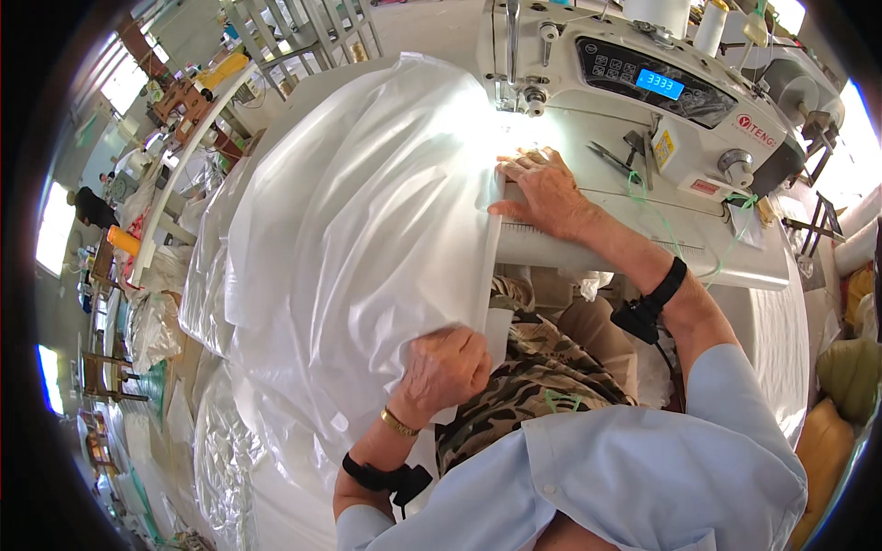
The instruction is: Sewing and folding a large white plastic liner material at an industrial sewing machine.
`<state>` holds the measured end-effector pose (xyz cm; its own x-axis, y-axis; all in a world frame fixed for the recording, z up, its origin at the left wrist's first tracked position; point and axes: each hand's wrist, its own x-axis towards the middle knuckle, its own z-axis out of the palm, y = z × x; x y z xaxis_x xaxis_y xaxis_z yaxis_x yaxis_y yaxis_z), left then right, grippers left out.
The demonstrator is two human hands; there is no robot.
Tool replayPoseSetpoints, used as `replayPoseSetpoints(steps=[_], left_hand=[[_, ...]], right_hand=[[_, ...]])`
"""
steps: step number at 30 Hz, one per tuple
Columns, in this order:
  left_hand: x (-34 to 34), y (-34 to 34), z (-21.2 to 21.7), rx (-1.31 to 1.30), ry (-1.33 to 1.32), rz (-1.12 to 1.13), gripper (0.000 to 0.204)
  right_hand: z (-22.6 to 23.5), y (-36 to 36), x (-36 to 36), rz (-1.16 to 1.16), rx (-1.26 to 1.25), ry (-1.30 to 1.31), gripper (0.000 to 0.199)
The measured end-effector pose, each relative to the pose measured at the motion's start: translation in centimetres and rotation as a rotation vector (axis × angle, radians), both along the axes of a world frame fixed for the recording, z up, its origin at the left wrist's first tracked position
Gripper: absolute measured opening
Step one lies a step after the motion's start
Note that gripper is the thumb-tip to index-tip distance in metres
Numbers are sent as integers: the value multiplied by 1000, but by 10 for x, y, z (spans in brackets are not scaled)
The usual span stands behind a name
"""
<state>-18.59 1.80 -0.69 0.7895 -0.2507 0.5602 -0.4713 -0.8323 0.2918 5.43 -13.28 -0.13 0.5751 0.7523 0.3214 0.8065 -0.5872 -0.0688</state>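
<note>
A large white sheet of thin, shiny plastic-like material (358, 220) spreads over the sewing table and hangs down toward my lap. Its right edge looks folded and runs up to the lit needle area of a white sewing machine (574, 32). My left hand (446, 367) is closed on this edge near my lap, fingers curled around the material. Close in front of the needle, my right hand (547, 197) lies with fingers stretched out and thumb apart, pressing on the sheet's edge and the table. Bright light washes out the needle and presser foot.
Thread snips (611, 158) and green string (657, 216) lie on the table right of my right hand. A control panel with a blue display (660, 84) is on the machine. A metal rack (299, 37) stands at the far left. Yellow bundles (822, 450) lie at the right.
</note>
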Motion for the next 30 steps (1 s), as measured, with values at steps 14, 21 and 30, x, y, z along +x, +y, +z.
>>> replayPoseSetpoints(steps=[14,21,30], left_hand=[[117,-5,3,151,-93,64,11],[170,-13,16,168,159,191,17],[179,-14,32,-128,238,224,33]], right_hand=[[-5,-4,9,13,-29,148,89],[-9,-1,14,-3,45,177,57],[-9,-4,17,-22,420,264,30]])
